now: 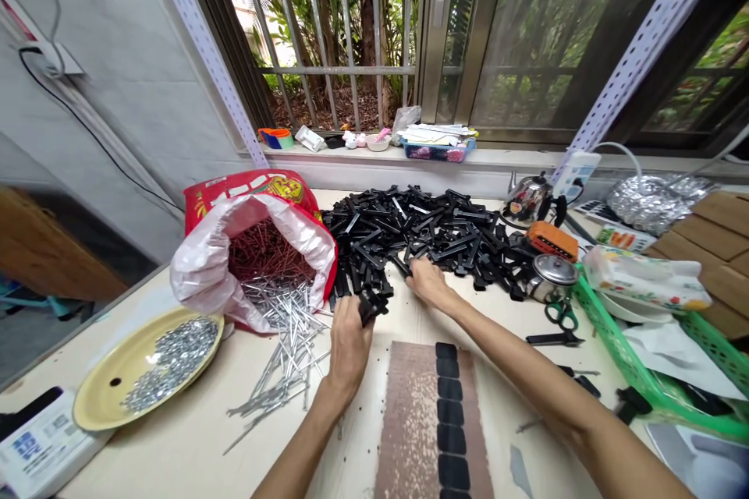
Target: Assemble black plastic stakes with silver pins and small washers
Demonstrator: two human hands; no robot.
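Observation:
My left hand point(349, 339) is closed around a small bunch of black plastic pieces point(374, 304), which stick out past the fingers on the right. At the front edge of a big heap of black plastic pieces point(433, 222), my right hand point(429, 282) is closed with its fingertips on one long piece point(401, 266). Below both hands lies a brown board point(406, 421) bearing a column of black rounded pads point(450, 413). To the left of my left hand, long metal rods point(292, 351) spill from a red and white sack point(202, 273), which also holds reddish-brown rods point(269, 249).
A yellow plate point(97, 398) with small shiny metal parts stands at the left. On the right are a kettle point(523, 203), a lidded metal pot point(550, 278), green-handled scissors point(562, 316), an orange object point(553, 240) and a green basket point(602, 335). A barred window rises behind the table.

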